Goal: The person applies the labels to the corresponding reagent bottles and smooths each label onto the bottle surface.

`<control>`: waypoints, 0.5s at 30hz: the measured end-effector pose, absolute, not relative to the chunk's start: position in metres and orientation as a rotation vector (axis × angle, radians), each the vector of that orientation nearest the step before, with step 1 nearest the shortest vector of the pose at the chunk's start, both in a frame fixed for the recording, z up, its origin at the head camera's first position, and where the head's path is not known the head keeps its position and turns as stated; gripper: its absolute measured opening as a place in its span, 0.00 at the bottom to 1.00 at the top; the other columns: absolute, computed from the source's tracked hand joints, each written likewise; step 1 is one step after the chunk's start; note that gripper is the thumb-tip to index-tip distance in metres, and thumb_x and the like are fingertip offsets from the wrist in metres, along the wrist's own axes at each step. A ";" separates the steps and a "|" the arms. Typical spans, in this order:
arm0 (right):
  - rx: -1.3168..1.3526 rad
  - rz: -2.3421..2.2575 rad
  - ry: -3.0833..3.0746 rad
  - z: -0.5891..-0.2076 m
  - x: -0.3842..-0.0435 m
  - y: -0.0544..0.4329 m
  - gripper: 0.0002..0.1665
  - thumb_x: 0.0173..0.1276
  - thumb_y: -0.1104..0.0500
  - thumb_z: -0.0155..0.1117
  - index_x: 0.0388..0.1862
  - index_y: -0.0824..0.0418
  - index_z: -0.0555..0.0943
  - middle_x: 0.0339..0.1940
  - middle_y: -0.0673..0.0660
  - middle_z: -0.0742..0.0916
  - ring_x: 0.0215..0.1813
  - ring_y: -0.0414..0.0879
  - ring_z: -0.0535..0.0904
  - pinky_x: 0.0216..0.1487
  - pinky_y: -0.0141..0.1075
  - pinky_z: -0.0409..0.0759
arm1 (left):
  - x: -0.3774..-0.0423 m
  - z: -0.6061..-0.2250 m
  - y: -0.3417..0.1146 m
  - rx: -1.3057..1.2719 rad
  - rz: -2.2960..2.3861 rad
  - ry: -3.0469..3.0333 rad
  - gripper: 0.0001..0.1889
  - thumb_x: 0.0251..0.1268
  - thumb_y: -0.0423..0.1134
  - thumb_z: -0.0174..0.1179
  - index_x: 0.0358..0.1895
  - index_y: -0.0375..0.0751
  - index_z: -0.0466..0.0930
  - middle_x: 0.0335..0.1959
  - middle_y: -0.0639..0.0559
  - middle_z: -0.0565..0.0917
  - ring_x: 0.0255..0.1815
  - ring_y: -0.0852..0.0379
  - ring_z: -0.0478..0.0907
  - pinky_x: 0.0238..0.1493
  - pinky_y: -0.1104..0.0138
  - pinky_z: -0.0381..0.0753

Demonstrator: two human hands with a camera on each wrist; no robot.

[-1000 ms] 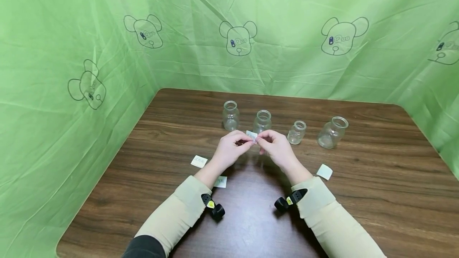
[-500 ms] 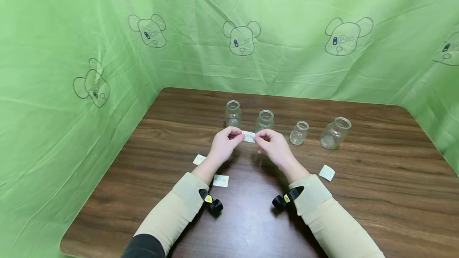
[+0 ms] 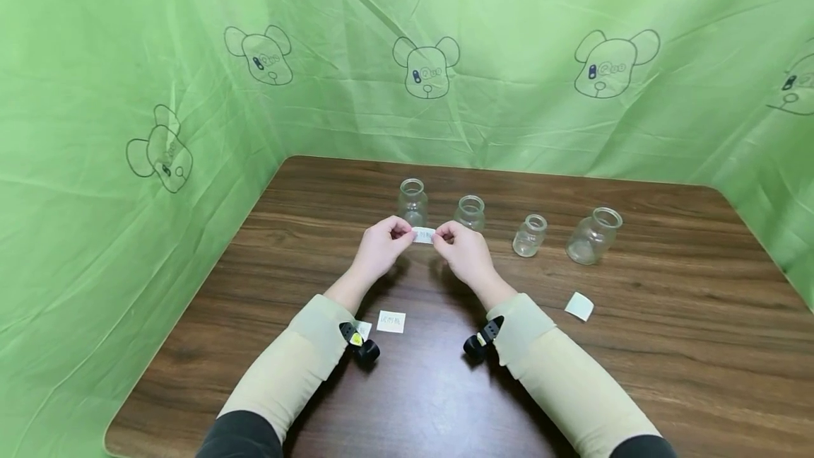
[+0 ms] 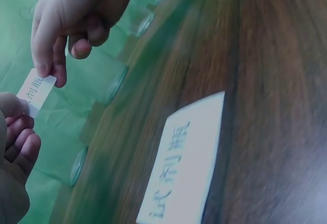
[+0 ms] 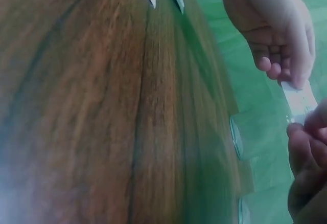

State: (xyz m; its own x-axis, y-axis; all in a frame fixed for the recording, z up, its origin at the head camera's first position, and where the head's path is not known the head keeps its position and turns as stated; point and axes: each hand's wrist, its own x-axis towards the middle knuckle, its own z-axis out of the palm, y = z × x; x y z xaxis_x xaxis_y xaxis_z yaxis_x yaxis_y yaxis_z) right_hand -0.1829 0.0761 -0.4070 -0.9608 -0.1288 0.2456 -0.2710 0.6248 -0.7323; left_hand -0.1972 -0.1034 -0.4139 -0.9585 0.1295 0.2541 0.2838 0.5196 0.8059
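Note:
Between both hands a small white paper label [image 3: 423,235] with printed characters is stretched flat. My left hand [image 3: 381,246] pinches its left end with thumb and fingertips. At the other end, my right hand [image 3: 466,249] pinches it the same way. Just behind the label stands a clear glass jar [image 3: 413,198], its lower part overlapped by the label in the head view. A second glass jar [image 3: 470,210] is behind the right hand, partly hidden. In the left wrist view the label [image 4: 37,92] spans the two hands' fingertips.
Further right are a small glass jar [image 3: 530,237] and a larger one [image 3: 593,237]. A printed label [image 3: 391,321] lies on the brown table [image 3: 668,345], another label [image 3: 363,329] partly under the left cuff. A blank white paper piece [image 3: 579,307] lies at right. Green cloth [image 3: 496,112] surrounds the table.
Both hands have moved left and slightly away with the label, from before the second jar to before the leftmost one. The left hand's grip shifted to the label's left end, stretching it out.

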 end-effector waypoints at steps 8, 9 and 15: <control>0.352 0.999 -2.719 -0.405 -0.195 0.058 0.07 0.62 0.58 0.57 0.32 0.59 0.80 0.25 0.51 0.82 0.25 0.45 0.74 0.29 0.39 0.72 | -0.206 -0.415 -0.113 -0.287 -1.346 -2.630 0.04 0.59 0.39 0.62 0.32 0.42 0.79 0.27 0.54 0.79 0.30 0.58 0.74 0.35 0.66 0.73; 0.345 0.993 -2.726 -0.405 -0.196 0.057 0.07 0.62 0.58 0.57 0.32 0.60 0.79 0.24 0.51 0.82 0.25 0.45 0.74 0.29 0.39 0.72 | -0.207 -0.415 -0.114 -0.287 -1.341 -2.636 0.05 0.60 0.39 0.62 0.32 0.42 0.79 0.27 0.54 0.79 0.30 0.58 0.74 0.35 0.66 0.73; 0.355 0.943 -2.703 -0.409 -0.204 0.048 0.07 0.63 0.59 0.58 0.34 0.62 0.79 0.26 0.54 0.82 0.28 0.48 0.76 0.31 0.41 0.74 | -0.216 -0.419 -0.119 -0.267 -1.291 -2.655 0.05 0.60 0.39 0.61 0.32 0.42 0.79 0.27 0.54 0.79 0.30 0.58 0.73 0.35 0.66 0.72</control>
State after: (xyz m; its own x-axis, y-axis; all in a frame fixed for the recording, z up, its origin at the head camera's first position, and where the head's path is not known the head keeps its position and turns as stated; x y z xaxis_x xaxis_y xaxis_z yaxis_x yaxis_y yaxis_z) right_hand -0.2036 0.0478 -0.4091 -0.9374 -0.1439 0.3170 -0.3098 0.7602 -0.5710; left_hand -0.2164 -0.1189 -0.4194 -0.9683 0.0838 0.2355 0.2370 0.6075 0.7582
